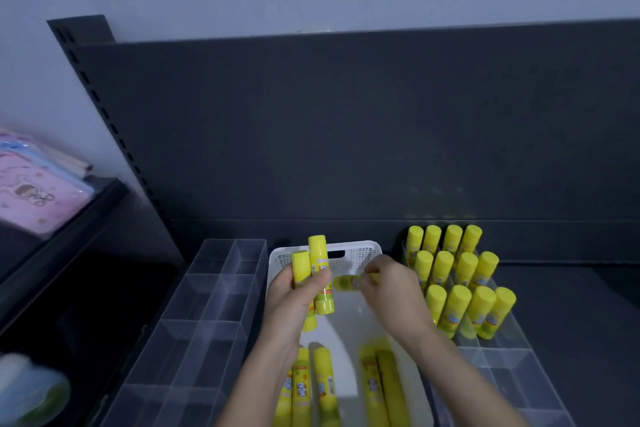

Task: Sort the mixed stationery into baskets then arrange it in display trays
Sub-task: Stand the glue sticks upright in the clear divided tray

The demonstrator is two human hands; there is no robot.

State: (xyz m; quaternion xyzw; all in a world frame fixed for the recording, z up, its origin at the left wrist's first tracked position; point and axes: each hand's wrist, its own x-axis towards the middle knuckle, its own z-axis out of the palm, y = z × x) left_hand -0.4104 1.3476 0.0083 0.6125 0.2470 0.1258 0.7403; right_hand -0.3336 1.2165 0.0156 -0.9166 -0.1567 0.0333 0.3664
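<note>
A white basket (360, 250) sits on the dark shelf, with several yellow glue sticks (325, 388) lying in its near end. My left hand (294, 295) is above the basket and grips two upright glue sticks (320, 274). My right hand (388, 284) is just to its right, pinching one blurred glue stick (346, 282) that lies sideways. To the right, a clear display tray (502, 354) holds several glue sticks (457, 274) standing upright in rows in its far cells.
A clear divided tray (207, 315) with bare cells lies left of the basket. The dark back panel (346, 132) rises behind. A lower shelf at far left carries pink packets (31, 194), and a blurred pale object (27, 388) sits at the bottom left.
</note>
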